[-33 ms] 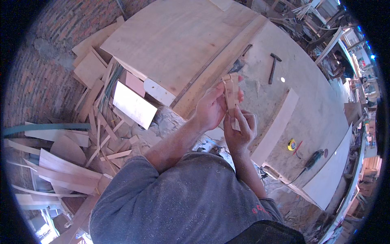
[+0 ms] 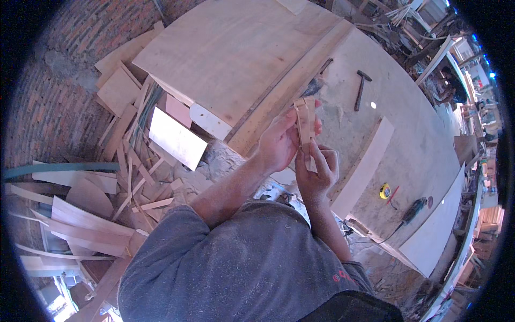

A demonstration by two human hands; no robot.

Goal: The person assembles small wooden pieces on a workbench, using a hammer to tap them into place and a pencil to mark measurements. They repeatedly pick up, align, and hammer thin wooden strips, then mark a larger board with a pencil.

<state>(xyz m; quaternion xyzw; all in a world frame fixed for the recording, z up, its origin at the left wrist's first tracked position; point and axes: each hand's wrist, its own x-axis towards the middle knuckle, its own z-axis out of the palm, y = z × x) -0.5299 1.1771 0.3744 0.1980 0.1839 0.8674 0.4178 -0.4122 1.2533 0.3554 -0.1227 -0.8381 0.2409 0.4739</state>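
Observation:
Over the near edge of the workbench (image 2: 346, 115), my left hand (image 2: 278, 142) is closed around a narrow, tan wooden piece (image 2: 304, 122). The upper end of this piece is wider and looks layered or notched; I cannot make out its exact kind. My right hand (image 2: 319, 167) pinches its lower end between thumb and fingers. The palms hide part of the piece. Beyond my hands, a dark brush (image 2: 313, 89) lies against a raised wooden sheet. A hammer (image 2: 361, 90) rests farther right, and a long pale board (image 2: 365, 167) lies right of my right hand.
A large plywood sheet (image 2: 230, 59) covers the bench's left part. Toward the right are a yellow tape measure (image 2: 385, 190), a red slim object (image 2: 394, 194) and a corded dark power tool (image 2: 414, 210). Wood offcuts (image 2: 91, 222) pile up at left by a brick wall (image 2: 48, 102).

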